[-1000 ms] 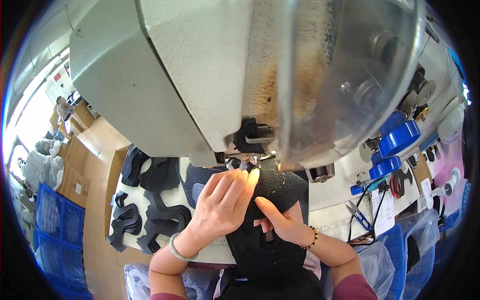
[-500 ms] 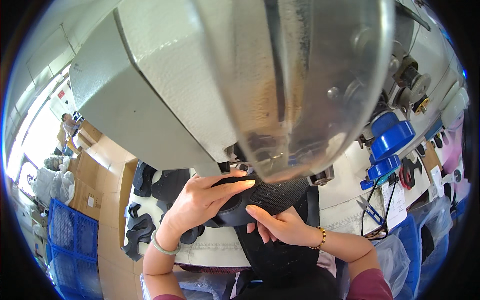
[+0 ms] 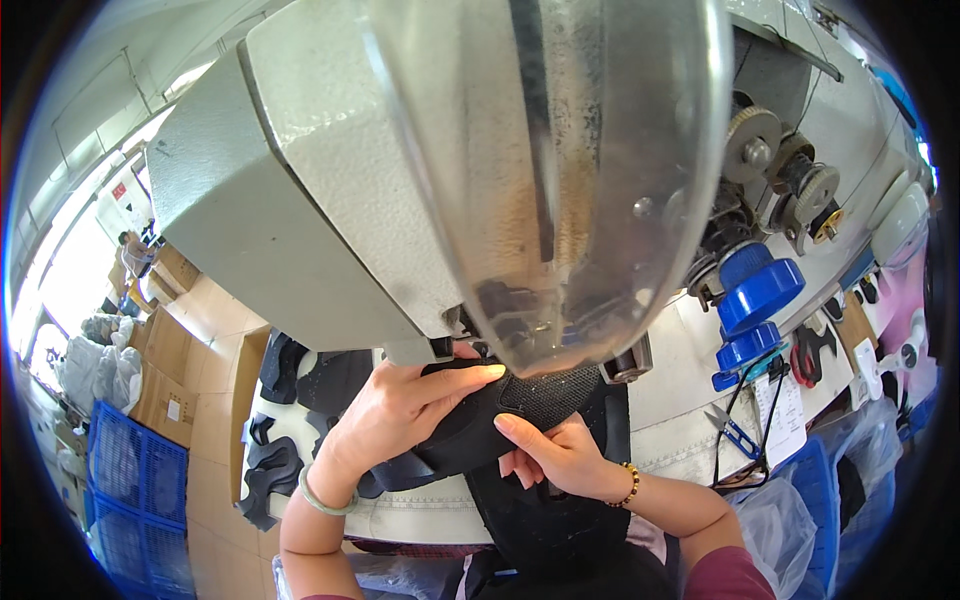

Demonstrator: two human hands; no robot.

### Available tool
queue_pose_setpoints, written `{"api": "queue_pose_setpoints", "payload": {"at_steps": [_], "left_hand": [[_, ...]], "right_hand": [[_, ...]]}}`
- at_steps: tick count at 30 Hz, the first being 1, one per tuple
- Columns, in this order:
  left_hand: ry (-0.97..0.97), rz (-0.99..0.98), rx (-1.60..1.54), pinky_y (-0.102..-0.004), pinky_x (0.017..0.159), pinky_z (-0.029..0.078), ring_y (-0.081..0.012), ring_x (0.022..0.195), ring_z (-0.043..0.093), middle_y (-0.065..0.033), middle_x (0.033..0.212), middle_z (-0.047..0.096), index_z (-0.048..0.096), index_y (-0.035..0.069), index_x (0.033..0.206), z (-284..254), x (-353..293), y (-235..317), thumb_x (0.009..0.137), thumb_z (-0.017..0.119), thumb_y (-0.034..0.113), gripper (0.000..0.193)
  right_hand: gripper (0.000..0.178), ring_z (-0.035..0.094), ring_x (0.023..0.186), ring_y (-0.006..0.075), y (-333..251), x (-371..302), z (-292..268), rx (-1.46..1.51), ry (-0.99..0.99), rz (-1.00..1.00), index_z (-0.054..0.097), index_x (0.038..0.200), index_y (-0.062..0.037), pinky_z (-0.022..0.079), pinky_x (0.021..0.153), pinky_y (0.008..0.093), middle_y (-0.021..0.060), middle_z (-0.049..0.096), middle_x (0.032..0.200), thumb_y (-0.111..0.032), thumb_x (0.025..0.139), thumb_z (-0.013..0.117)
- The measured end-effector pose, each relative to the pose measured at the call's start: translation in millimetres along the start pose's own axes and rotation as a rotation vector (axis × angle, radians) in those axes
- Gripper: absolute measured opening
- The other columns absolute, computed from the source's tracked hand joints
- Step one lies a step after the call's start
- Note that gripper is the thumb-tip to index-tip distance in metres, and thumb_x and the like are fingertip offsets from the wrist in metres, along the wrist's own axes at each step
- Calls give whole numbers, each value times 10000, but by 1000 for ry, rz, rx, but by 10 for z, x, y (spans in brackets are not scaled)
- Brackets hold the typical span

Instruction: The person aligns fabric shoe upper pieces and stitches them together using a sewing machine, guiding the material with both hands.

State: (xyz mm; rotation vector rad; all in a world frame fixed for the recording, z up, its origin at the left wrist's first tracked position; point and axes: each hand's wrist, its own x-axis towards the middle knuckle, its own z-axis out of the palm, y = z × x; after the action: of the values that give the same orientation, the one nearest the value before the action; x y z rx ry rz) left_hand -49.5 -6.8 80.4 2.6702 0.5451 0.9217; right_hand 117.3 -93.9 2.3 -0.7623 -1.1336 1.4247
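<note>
My left hand [image 3: 395,410], with a pale bangle at its wrist, presses its closed fingers on the upper left of a black fabric piece [image 3: 455,440] that looks like a shoe upper. A textured mesh panel [image 3: 548,398] forms its right part. From the near right edge my right hand [image 3: 562,455], with a beaded bracelet, pinches it, thumb on top and fingers underneath. The piece lies under the head of a light grey sewing machine [image 3: 270,230]. A clear curved shield [image 3: 600,180] hides the needle area and the piece's far edge.
Several black cut pieces [image 3: 272,470] lie on the table's left. Blue-handled snips [image 3: 738,436], a paper slip [image 3: 783,410] and red-handled scissors [image 3: 803,362] lie right, below blue knobs [image 3: 760,295]. Blue crates [image 3: 135,480] and cartons stand left. A person [image 3: 135,255] is far behind.
The black piece has turned slightly, its near edge swinging lower left. Both hands keep their grip on it. The whole view has shifted a little.
</note>
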Motion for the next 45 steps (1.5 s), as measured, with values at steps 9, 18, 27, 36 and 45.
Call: {"api": "queue_pose_setpoints", "payload": {"at_steps": [9,18,27,36,45], "left_hand": [[-10,-133,49,-310,566,470,-206,583,534,-111,913,601,691,91,1004,65,-19,101,727,694,40,282],[-18,-67,132,-309,565,458,-181,584,529,-84,908,563,685,68,1002,97,-45,86,757,684,66,245],[69,-86,92,-292,604,468,-167,610,548,-85,907,555,677,36,939,194,-49,161,731,695,50,209],[117,-49,268,-310,615,486,-233,758,536,-98,905,512,654,25,955,283,-42,310,726,690,45,233],[193,-107,339,-301,575,483,-237,790,517,-99,901,482,622,-3,1025,447,-87,417,721,666,47,310]], "right_hand": [[450,476,370,63,-119,-46,-85,-75,134,47,564,579,-30,344,352,189,35,554,493,-317,925,541],[331,514,364,96,-220,-134,7,-101,-69,310,559,840,41,359,326,198,79,582,528,-267,948,500],[372,549,406,100,-209,-199,-3,95,45,252,567,892,71,369,328,189,69,592,610,-290,946,497],[344,519,375,90,-256,-184,-64,56,77,197,588,875,50,381,325,188,62,595,613,-282,932,519],[267,546,558,38,-204,-128,-34,76,301,125,637,864,23,415,468,180,21,623,713,-217,926,539]]}}
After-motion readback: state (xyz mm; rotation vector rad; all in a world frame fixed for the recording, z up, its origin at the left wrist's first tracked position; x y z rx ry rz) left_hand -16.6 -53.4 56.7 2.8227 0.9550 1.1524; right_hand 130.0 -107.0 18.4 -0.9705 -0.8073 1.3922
